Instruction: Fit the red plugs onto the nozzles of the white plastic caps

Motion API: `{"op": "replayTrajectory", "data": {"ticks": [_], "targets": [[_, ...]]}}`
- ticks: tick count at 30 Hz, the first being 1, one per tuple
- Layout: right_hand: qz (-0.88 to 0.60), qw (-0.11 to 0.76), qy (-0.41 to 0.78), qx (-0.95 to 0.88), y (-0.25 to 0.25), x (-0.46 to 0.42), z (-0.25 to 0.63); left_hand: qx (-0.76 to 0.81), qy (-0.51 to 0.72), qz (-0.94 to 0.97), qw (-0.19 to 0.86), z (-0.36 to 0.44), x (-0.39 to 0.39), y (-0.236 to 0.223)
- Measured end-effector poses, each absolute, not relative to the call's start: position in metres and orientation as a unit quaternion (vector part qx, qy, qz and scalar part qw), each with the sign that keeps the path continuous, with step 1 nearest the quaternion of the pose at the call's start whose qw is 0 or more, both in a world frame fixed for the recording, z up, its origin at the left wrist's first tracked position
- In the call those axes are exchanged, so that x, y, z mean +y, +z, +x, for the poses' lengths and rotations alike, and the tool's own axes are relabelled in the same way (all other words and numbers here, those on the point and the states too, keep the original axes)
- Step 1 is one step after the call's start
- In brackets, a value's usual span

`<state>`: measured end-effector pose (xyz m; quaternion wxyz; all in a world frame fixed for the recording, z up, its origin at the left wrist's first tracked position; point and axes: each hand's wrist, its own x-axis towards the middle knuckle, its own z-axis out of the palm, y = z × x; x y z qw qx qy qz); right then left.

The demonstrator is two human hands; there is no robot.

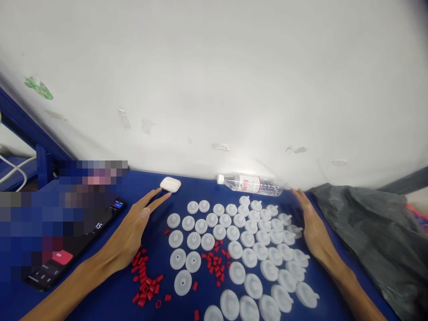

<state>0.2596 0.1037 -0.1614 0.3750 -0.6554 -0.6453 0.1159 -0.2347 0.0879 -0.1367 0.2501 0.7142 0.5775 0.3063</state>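
My left hand (135, 225) rests on the blue table with its fingers stretched out, holding nothing. Its fingertips reach a small white rounded case (170, 184); whether they touch it I cannot tell. My right hand (312, 223) lies on edge at the right, fingers extended and nothing in them. Between the hands several translucent white plastic discs (249, 257) with raised centres are spread in rough rows, those at the right with small side tabs. Short red tubes (143, 276) lie in a loose pile beside my left wrist, and more red tubes (216, 265) sit among the discs.
A clear plastic bottle (249, 184) lies on its side along the white wall (214, 89). At the left is a phone (76, 249) with a lit screen, near a blurred patch. Dark grey plastic sheeting (368, 240) covers the right side. A blue metal frame (43, 165) stands far left.
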Motion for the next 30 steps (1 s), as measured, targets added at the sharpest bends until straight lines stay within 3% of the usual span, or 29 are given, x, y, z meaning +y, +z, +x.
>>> {"op": "replayTrajectory", "data": {"ticks": [21, 30], "targets": [[-0.667, 0.349, 0.105, -0.649, -0.158, 0.1032, 0.2545, 0.59, 0.283, 0.717, 0.24, -0.2298, 0.0834, -0.1345], [-0.666, 0.35, 0.103, -0.651, -0.1618, 0.1045, 0.257, 0.564, 0.275, 0.766, 0.138, -0.2333, 0.0835, -0.1441]]}}
